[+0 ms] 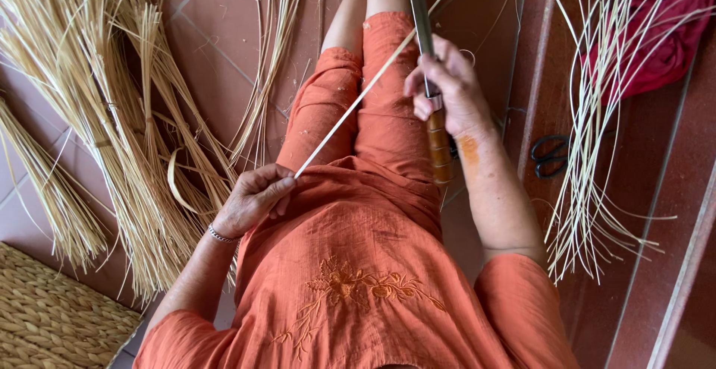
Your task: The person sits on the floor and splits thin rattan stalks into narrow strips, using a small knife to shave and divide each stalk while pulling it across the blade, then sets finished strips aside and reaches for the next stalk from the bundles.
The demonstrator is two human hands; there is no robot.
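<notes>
1. thin pale cane strip [350,108] is running diagonally across the lap, flat and smooth.
2. left hand [253,199] is pinching its lower end, fingers closed.
3. right hand [447,89] is gripping a knife [429,71], metal blade, glossy brown wooden handle, against the strip.
4. straw bundles [112,115] are lying at left; split canes [597,130], scissors [550,154], red cloth [671,33] at right.
</notes>
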